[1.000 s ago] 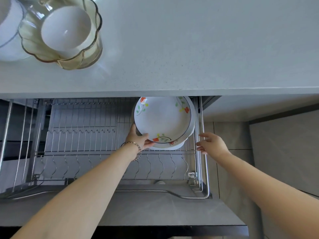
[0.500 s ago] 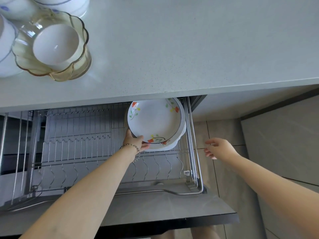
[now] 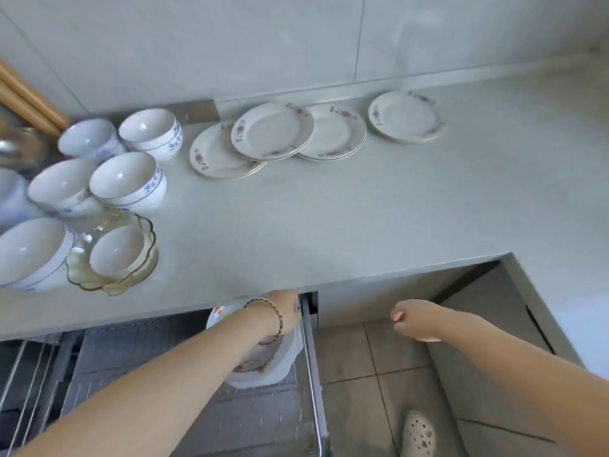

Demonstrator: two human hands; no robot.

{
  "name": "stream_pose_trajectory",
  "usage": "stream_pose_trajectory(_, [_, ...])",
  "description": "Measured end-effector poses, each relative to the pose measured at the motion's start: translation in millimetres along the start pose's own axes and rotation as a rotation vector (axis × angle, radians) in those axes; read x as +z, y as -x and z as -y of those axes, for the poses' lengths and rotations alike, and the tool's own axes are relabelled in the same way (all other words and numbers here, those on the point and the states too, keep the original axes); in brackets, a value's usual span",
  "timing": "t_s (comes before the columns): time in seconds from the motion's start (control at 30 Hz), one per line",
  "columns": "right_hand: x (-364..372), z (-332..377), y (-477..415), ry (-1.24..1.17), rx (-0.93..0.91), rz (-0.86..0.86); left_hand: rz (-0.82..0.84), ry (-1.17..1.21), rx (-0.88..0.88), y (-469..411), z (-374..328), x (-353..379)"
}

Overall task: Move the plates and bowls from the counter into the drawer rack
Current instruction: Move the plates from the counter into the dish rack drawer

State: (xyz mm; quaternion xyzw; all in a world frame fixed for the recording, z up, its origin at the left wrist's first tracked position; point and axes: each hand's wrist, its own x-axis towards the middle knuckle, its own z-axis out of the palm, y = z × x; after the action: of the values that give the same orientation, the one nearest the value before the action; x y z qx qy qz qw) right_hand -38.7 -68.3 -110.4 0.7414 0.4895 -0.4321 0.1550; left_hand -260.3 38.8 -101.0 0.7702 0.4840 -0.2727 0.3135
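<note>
The person's left hand [image 3: 286, 312], a thin beaded bracelet at its wrist, reaches over the white flower-painted plates [image 3: 263, 369] standing at the right end of the wire drawer rack [image 3: 257, 413]; its grip is hidden. The right hand [image 3: 412, 319] hangs over the tiled floor, loosely curled, holding nothing. On the pale grey counter [image 3: 296, 219], rose-printed white plates [image 3: 272, 130] overlap along the wall, and blue-patterned white bowls [image 3: 127, 179] cluster at the left beside an amber scalloped glass bowl [image 3: 145, 262].

The far plates [image 3: 272, 131] are finished in white, with pink-red flower sprays at the rims. The left bowls [image 3: 128, 179] are white, banded and flowered in blue. The near-left glass bowl [image 3: 146, 227] is tinted amber. The racked plate [image 3: 253, 366] is white with red-orange flowers.
</note>
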Motion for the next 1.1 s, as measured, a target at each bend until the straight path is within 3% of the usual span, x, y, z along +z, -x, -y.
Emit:
stream_pose_trajectory(0.17, [-111.2, -84.5, 12.0, 0.017, -0.025, -0.205, -0.196, 0.643, -0.062, -11.3, -107.9, -59.0])
stream_pose_trajectory(0.27, [-162.2, -123.7, 19.9, -0.004, -0.03, -0.282, -0.204, 0.769, -0.118, -19.6, -159.0, -82.2])
stream_pose_trajectory(0.47, [-231.7, -165.8, 24.7, 0.044, -0.048, -0.293, -0.298, 0.749, -0.144, -30.5, -214.6, -127.2])
stream_pose_trajectory(0.7, [-283.2, -183.2, -22.8, -0.049, -0.082, -0.354, -0.349, 0.631, -0.176, -76.5, -223.7, -166.9])
stream_pose_trajectory(1.1, [-389.4, -179.3, -164.3, -0.264, 0.142, -0.285, -0.289, 0.285, -0.108, -274.4, -227.2, -311.6])
